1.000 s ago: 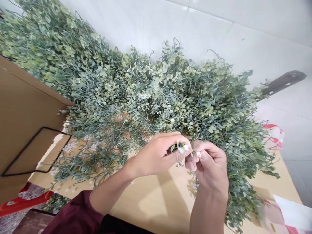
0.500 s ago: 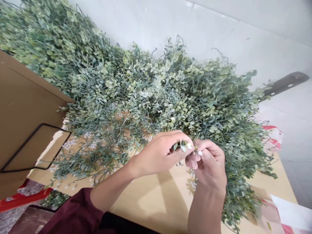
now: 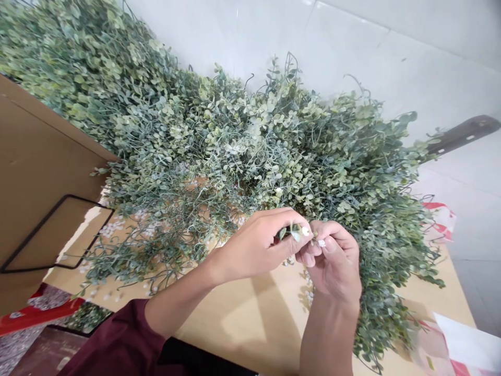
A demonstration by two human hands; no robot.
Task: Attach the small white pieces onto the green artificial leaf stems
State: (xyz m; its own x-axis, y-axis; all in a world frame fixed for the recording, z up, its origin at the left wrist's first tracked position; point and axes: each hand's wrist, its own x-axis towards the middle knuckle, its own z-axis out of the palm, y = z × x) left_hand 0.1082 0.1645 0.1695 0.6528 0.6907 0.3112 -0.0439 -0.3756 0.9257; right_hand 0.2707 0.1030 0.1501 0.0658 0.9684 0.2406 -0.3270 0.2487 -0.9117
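Fingertips [image 3: 299,222] of the left hand [image 3: 254,248] curl almost closed around a short sprig [image 3: 293,231], a thin stem with small, rounded, matte leaves and a pale bead-like tip. The right hand [image 3: 332,263] is nearly shut too, its thumb and fingers pinched on a small white piece [image 3: 321,243] at the end of the sprig, close against the left fingers.

Both hands hang above the tan table [image 3: 242,326], the sprig over its middle. A heaped mass of artificial eucalyptus garland [image 3: 250,141], all wiry stems and dusty grey-green leaves, covers the far side of the table and spills past its right end. Tiny white beads [image 3: 111,228] are scattered toward the table's left end, beyond which stands a cardboard panel [image 3: 43,172] with a black wire frame [image 3: 90,202] against it. A maroon sleeve [image 3: 113,339] crosses the table's near edge.

Against the previous frame, the hands have barely moved; the sprig sits slightly higher.
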